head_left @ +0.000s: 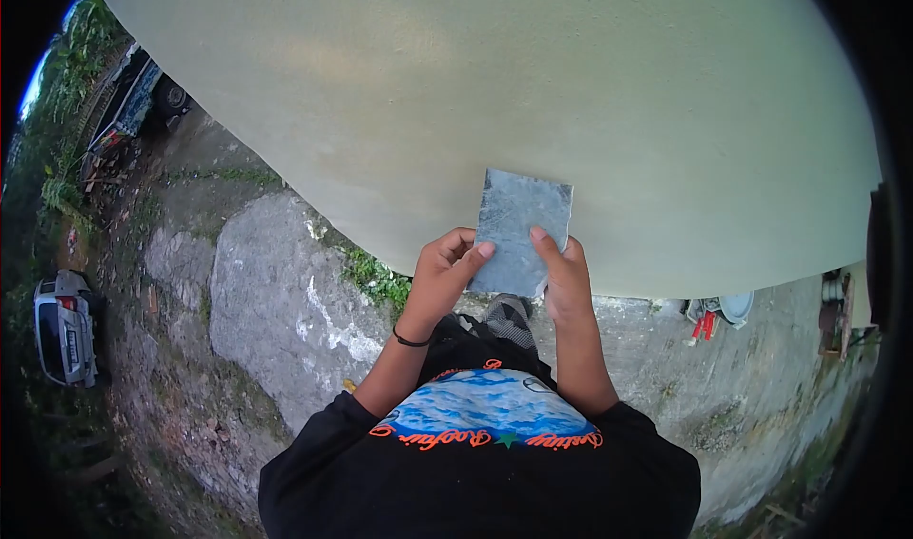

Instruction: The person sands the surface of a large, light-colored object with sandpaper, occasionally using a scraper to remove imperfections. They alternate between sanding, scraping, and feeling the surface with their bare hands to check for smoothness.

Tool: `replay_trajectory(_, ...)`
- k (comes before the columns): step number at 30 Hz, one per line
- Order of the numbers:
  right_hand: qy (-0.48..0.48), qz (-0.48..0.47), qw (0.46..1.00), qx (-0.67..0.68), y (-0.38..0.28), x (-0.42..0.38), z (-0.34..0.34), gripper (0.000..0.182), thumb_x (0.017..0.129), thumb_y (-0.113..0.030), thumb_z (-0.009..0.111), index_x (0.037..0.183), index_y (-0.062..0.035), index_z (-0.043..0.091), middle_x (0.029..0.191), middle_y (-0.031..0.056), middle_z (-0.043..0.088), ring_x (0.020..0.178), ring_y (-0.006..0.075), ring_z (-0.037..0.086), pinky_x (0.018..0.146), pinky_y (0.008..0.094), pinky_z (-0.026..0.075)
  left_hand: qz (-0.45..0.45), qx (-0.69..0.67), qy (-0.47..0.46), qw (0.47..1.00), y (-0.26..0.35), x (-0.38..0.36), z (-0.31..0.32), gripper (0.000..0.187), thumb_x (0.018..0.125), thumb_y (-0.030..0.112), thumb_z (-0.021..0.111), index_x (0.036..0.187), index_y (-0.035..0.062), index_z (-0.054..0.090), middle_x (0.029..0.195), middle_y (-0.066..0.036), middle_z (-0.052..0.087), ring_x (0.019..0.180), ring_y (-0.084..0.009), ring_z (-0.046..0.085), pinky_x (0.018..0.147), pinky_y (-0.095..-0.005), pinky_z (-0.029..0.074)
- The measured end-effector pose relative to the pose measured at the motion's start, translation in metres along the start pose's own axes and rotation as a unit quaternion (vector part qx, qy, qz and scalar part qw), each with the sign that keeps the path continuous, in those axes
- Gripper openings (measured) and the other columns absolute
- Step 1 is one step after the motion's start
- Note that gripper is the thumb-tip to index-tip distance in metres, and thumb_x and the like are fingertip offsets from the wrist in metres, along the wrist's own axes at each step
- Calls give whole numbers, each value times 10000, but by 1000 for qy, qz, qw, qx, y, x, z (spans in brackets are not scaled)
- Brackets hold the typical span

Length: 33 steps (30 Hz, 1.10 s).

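A pale plastered wall [533,92] is filling the space just beyond both hands, with rough concrete ground [276,301] lying below and to the left of them. A grey sheet of sandpaper [518,225] is being held flat against the wall, pinched along its lower edge: the left hand [445,275] is gripping its bottom left corner, the right hand [563,275] its bottom right.

Soft, even daylight — fisheye bending, black vignette corners.
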State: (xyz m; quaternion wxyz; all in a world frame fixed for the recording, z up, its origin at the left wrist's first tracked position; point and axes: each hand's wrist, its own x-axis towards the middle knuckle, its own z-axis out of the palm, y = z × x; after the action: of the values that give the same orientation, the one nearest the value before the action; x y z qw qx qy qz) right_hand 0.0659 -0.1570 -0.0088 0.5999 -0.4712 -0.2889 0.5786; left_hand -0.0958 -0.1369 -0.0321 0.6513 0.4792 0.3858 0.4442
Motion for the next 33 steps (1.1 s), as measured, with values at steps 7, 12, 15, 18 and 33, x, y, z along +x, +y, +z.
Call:
replay_trajectory(7, -40, 1, 999, -35, 3, 13, -6, 263, 900, -193, 563, 1044, 24, 602, 965, 49, 632, 886, 84, 548, 813, 249, 414, -9, -59, 37, 998, -2, 1, -19, 170, 891, 164, 595, 839, 4, 621, 789, 18, 606, 725, -34, 494, 663, -202, 387)
replay_trajectory(12, -28, -16, 999, -38, -5, 13, 6, 239, 908, -194, 551, 1001, 17, 614, 914, 19, 625, 854, 56, 520, 792, 226, 393, -2, -18, 12, 1000, 6, 4, -1, 249, 909, 224, 576, 896, -13, 649, 799, 15, 624, 741, -26, 514, 649, -204, 423)
replay_trajectory(15, -27, -14, 999, -32, -4, 19, 5, 227, 909, -193, 550, 974, 14, 617, 866, 0, 614, 808, 41, 502, 748, 216, 388, -13, 12, -34, 999, -1, 9, -5, 296, 916, 259, 562, 916, -23, 653, 825, -4, 643, 763, -41, 542, 683, -214, 449)
replay_trajectory(18, -33, -37, 997, -62, -5, 22, -2, 198, 907, -194, 554, 897, -6, 614, 801, -25, 585, 751, 31, 475, 700, 209, 377, -46, -50, -38, 997, -6, 9, -14, 311, 913, 266, 567, 912, -32, 656, 816, -9, 649, 753, -49, 549, 676, -219, 456)
replay_trajectory(33, -63, -4, 989, -133, -1, 16, -16, 207, 904, -183, 560, 750, -46, 575, 690, -71, 512, 632, 2, 391, 579, 202, 321, -78, -38, -46, 995, 6, 5, -6, 323, 874, 244, 620, 1022, -43, 618, 911, -60, 660, 849, -113, 605, 786, -259, 473)
